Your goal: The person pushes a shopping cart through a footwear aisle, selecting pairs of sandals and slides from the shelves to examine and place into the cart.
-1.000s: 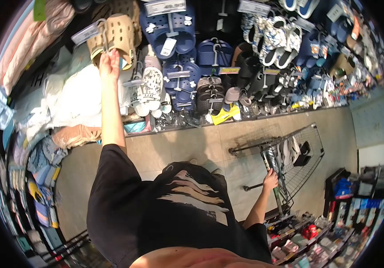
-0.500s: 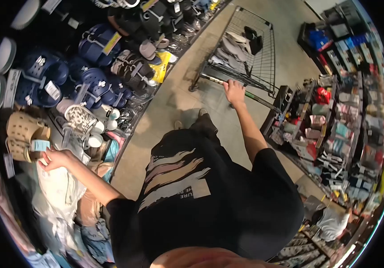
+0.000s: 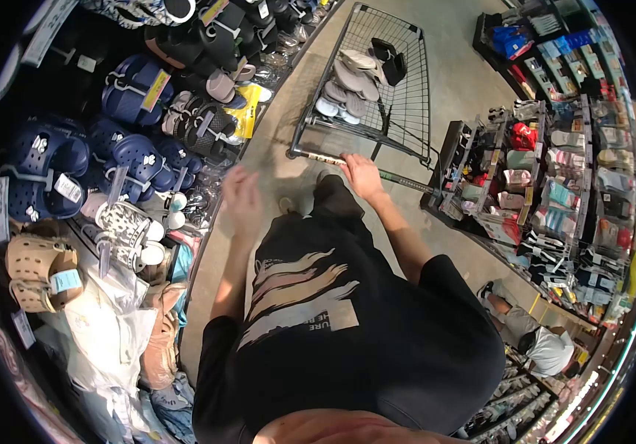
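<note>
My right hand [image 3: 363,177] is wrapped round the handle bar [image 3: 399,180] of a wire shopping cart [image 3: 407,103]. Several pairs of grey and white slippers [image 3: 353,79] lie in the cart, along with a black pair [image 3: 388,63]. Smeared by motion, my left hand [image 3: 242,198] is raised over the floor, between the shoe rack and the cart; nothing shows in it. Beige clogs [image 3: 35,268] with a pale blue tag hang at the lower left, away from that hand. Navy clogs [image 3: 48,170] hang above them.
Shoe racks line my left side, with bagged clothes [image 3: 103,318] below and a yellow pack [image 3: 245,111] at the edge. On the right stand racks of packaged goods [image 3: 547,177]. Grey tile floor [image 3: 281,140] runs between. A person [image 3: 543,344] is at the lower right.
My left hand has left the tag on the beige clogs and swung right and up toward the cart. My right hand stays on the handle. More of the person at the lower right shows.
</note>
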Motion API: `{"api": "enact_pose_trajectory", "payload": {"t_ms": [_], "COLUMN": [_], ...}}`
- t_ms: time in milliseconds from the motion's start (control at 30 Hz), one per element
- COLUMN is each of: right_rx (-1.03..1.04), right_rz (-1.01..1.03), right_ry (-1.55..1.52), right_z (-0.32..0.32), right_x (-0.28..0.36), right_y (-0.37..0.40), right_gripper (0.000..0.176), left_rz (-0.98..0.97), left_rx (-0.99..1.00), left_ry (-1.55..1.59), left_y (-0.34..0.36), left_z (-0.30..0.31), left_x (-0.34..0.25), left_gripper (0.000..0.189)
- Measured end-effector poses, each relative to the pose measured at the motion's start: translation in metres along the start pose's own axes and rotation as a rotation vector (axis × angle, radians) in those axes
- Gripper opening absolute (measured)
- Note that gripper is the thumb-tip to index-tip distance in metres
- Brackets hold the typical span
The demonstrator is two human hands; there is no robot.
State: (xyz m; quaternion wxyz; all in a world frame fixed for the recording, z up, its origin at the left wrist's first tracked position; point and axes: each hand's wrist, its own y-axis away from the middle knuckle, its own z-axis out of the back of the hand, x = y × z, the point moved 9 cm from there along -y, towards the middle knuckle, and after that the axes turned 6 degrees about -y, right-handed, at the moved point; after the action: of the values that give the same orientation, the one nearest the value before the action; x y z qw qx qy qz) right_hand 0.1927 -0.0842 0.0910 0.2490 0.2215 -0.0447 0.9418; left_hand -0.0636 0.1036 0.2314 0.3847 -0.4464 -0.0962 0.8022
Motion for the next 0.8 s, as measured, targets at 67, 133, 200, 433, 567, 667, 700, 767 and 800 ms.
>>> {"api": "enact_pose_trajectory", "payload": {"t_ms": [67, 133, 200, 433, 567, 667, 700, 767, 800], "right_rx": [0.073, 0.139, 0.174, -0.282, -0.287, -0.31, -0.296, -0.192, -0.139], "right_rz": [-0.015, 0.008, 0.025, -0.036, -0.139, -0.14, -0.151, -0.332, -0.356], "right_ry": [-0.044, -0.334, -0.446, -0.54, -0.386, -0.079, 0.026, 0.22, 0.29], "right_z": [-0.002, 0.015, 0.046, 0.139, 0.14, 0.116, 0.103, 0.077, 0.064], "right_x": [0.005, 0.014, 0.009, -0.125, -0.246, -0.334, -0.358, -0.398, -0.411], "right_y": [0.005, 0.004, -0.009, -0.134, -0.228, -0.301, -0.323, -0.36, -0.374], "right_gripper": [0.032, 0.032, 0.035, 0.039, 0.038, 0.026, 0.023, 0.021, 0.023], "left_rz": [0.007, 0.024, -0.04, 0.087, 0.215, 0.146, 0.098, 0.123, 0.139], "left_rx": [0.127, 0.249, 0.411, 0.534, 0.663, 0.719, 0.775, 0.772, 0.778], "left_ry": [0.089, 0.181, 0.088, -0.258, -0.409, -0.603, -0.7, -0.686, -0.691], "left_y": [0.006, 0.007, 0.002, -0.026, -0.029, -0.028, -0.027, -0.027, -0.028], "left_z": [-0.041, -0.079, -0.121, -0.203, -0.239, -0.255, -0.261, -0.267, -0.27], "left_x": [-0.008, -0.009, -0.018, 0.0, 0.012, 0.015, 0.014, 0.017, 0.018], "left_gripper": [0.032, 0.033, 0.04, 0.072, 0.081, 0.076, 0.073, 0.068, 0.066]}}
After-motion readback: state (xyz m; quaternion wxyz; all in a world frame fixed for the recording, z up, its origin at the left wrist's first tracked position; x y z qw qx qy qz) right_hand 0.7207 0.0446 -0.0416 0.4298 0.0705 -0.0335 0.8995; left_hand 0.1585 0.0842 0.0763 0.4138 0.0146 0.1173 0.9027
